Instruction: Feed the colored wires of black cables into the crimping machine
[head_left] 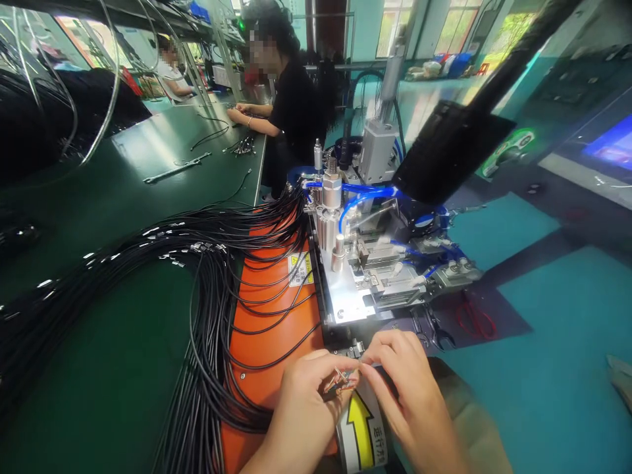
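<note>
My left hand [307, 395] is curled around several small thin copper-coloured metal pieces [340, 382], whose exact kind I cannot make out. My right hand [407, 378] pinches, thumb against forefinger, right at the left fingertips; whatever lies in that pinch is too small to see. Both hands are in front of a bench machine [348, 289] with metal cylinders and blue air hoses. Below them shows a white label with a yellow arrow [361, 428]. Black cables [212, 329] in a thick bundle run across the orange machine base [274, 309] to the left of my hands.
A green table [133, 342] spreads out at left, with a spanner [176, 168] on it. A black lamp-like head on an arm [444, 151] overhangs the machine. More spanners [437, 332] lie to the right. A co-worker in black [296, 99] works at the table's far edge.
</note>
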Motion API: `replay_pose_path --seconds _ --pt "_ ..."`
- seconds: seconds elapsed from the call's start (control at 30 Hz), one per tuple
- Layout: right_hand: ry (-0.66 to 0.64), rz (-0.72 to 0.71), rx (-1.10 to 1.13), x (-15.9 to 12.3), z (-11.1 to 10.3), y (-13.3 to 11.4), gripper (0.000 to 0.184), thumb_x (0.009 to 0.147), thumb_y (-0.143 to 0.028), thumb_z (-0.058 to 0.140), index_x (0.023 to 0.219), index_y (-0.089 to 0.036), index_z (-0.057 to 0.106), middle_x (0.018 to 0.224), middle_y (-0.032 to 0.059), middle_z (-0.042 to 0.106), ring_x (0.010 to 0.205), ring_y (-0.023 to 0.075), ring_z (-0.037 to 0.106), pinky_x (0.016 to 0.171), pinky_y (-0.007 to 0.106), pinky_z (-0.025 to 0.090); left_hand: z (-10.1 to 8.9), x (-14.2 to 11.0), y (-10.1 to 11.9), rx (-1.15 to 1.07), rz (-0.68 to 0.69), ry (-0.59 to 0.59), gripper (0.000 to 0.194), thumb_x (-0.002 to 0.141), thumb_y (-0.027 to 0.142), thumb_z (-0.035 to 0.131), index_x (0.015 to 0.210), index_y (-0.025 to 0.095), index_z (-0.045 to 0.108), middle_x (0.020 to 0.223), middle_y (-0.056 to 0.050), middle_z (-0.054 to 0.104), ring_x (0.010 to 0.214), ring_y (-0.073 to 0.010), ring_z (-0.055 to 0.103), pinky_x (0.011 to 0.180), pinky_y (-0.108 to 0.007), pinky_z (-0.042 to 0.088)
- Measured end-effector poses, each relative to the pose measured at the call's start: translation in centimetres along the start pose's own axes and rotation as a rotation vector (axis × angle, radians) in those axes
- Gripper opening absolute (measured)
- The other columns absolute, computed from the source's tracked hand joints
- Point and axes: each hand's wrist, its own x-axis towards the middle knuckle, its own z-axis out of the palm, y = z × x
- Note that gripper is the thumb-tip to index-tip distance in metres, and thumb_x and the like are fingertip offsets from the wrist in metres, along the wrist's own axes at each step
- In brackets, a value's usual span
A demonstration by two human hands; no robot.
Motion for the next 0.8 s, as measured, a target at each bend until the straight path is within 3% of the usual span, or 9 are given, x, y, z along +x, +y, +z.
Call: replay_pose_path --seconds 0.13,0.27,0.4,0.8 --pt "0.01 0.04 0.131 0.32 0.74 -0.36 0.019 0.087 -0.014 0.037 0.072 -0.019 0.048 0.076 0.0033 0.053 0.074 0.018 0.048 0.065 0.031 0.039 -0.22 0.15 0.26 0.031 0.004 -0.008 0.011 0.074 0.018 0.059 0.069 0.016 0.069 0.06 -0.001 0.056 0.054 -0.0116 0.051 0.049 -0.019 0.037" --pt "0.029 0.248 0.339 0.37 0.93 -0.26 0.011 0.084 -0.023 0.046 0.077 -0.02 0.054 0.079 0.0026 0.058 0.077 0.0177 0.054 0.068 0.027 0.043 -0.63 0.36 0.69 -0.026 -0.004 -0.004 0.016 0.077 0.024 0.057 0.072 0.016 0.069 0.063 -0.002 0.057 0.057 -0.0122 0.052 0.052 -0.02 0.039" --pt "-0.069 0.422 0.469 0.25 0.55 0.12 0.014 0.082 -0.03 0.05 0.074 -0.02 0.056 0.076 0.0005 0.059 0.074 0.0164 0.055 0.067 0.024 0.042 -0.84 0.3 0.95 -0.057 -0.025 -0.023 0.017 0.078 0.027 0.056 0.077 0.018 0.07 0.063 -0.001 0.058 0.058 -0.0124 0.052 0.051 -0.02 0.037" --pt "-0.142 0.46 0.519 0.07 0.21 -0.08 0.022 0.083 -0.031 0.048 0.065 -0.019 0.05 0.069 -0.0002 0.052 0.069 0.0152 0.051 0.062 0.023 0.038 -0.58 0.06 0.99 0.012 0.037 -0.014 0.017 0.08 0.023 0.054 0.069 0.016 0.066 0.062 -0.001 0.053 0.058 -0.0118 0.051 0.052 -0.02 0.036"
